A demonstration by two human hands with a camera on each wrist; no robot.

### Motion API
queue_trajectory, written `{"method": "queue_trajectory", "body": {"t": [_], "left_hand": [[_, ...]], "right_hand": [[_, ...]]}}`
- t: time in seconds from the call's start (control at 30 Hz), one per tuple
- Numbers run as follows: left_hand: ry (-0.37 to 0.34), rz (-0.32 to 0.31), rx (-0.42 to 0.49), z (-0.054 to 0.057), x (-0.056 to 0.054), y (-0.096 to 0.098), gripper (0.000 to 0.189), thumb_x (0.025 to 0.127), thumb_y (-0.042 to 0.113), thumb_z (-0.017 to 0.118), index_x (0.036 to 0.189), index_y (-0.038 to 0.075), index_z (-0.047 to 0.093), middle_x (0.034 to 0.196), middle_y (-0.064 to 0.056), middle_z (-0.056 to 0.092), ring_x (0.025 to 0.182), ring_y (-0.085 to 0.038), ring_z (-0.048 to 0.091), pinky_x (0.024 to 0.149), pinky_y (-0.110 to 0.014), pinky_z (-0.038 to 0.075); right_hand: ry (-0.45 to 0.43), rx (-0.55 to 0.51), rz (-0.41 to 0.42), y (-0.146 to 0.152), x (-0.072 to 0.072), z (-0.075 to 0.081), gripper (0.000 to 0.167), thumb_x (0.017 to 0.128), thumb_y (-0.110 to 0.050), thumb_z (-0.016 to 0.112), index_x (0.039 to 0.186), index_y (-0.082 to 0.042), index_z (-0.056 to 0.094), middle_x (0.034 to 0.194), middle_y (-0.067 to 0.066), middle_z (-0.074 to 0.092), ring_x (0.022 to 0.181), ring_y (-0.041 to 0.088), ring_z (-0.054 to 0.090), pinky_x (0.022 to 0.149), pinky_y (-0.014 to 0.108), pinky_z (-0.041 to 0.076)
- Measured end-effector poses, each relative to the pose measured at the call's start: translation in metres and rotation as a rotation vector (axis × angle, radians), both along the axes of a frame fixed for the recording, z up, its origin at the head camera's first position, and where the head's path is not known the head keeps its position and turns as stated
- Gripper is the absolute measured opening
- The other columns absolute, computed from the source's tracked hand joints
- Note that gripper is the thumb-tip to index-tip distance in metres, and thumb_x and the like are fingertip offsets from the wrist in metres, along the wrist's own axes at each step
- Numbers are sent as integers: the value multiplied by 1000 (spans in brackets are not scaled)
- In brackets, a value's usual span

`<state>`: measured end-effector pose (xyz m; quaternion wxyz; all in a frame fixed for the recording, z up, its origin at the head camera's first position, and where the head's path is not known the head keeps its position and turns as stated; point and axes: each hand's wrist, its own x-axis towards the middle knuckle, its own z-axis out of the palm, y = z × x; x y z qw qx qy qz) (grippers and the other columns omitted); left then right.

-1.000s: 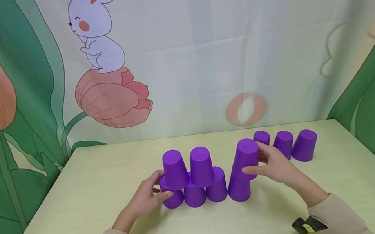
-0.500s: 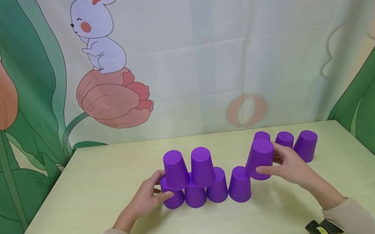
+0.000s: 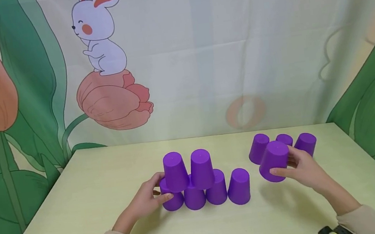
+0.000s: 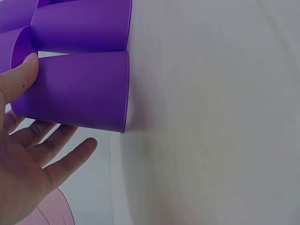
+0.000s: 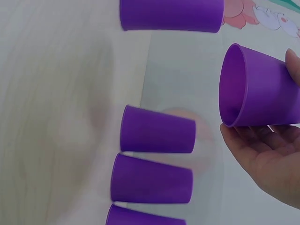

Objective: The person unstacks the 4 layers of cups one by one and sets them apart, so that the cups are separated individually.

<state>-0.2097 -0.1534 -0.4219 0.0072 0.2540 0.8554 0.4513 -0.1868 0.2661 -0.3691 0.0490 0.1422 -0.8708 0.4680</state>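
Purple cups stand upside down on the table. My left hand (image 3: 145,199) holds the leftmost cup of the bottom row (image 3: 173,202), thumb at its near side and fingers behind it; the left wrist view shows the thumb (image 4: 23,77) near its narrow end. Two upper cups (image 3: 175,172) bridge the left part of that row. At the row's right end, one cup (image 3: 239,187) has nothing on top. Off to the right, my right hand (image 3: 302,169) grips another cup (image 3: 274,163) upside down, raised over the table, its open mouth facing the tabletop (image 5: 61,117).
Behind the held cup, three more upside-down cups stand at the back right, including a left one (image 3: 259,149) and a right one (image 3: 306,143). A printed curtain (image 3: 179,54) hangs along the table's far edge.
My right hand has carried its cup rightward, from over the bottom row's right-end cup to in front of the back cups. The left hand has stayed at its cup.
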Motion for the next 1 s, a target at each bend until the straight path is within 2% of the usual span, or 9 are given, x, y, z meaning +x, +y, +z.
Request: {"method": "queue_trajectory", "body": {"t": [0.3, 0.53, 1.0], "left_hand": [[4, 3, -3, 1, 0, 0, 48, 83, 13, 67, 125, 6, 45, 109, -6, 60, 95, -22, 56, 76, -37, 46], [6, -12, 0, 2, 1, 0, 48, 83, 13, 66, 126, 5, 44, 109, -7, 60, 95, -23, 56, 76, -37, 47], [17, -23, -3, 5, 1, 0, 47, 84, 12, 66, 125, 4, 45, 110, -9, 59, 95, -23, 56, 76, -38, 48]], "right_hand": [[-36, 23, -51, 19, -1, -4, 62, 81, -21, 69, 131, 2, 40, 117, 24, 55, 102, 35, 56, 81, 31, 46], [-75, 54, -126, 37, -5, -14, 68, 84, -25, 67, 134, 5, 34, 123, 30, 47, 107, 41, 51, 86, 46, 45], [-152, 85, -205, 70, -6, -22, 74, 87, -30, 62, 137, 10, 25, 127, 35, 40, 112, 47, 43, 88, 53, 41]]}}
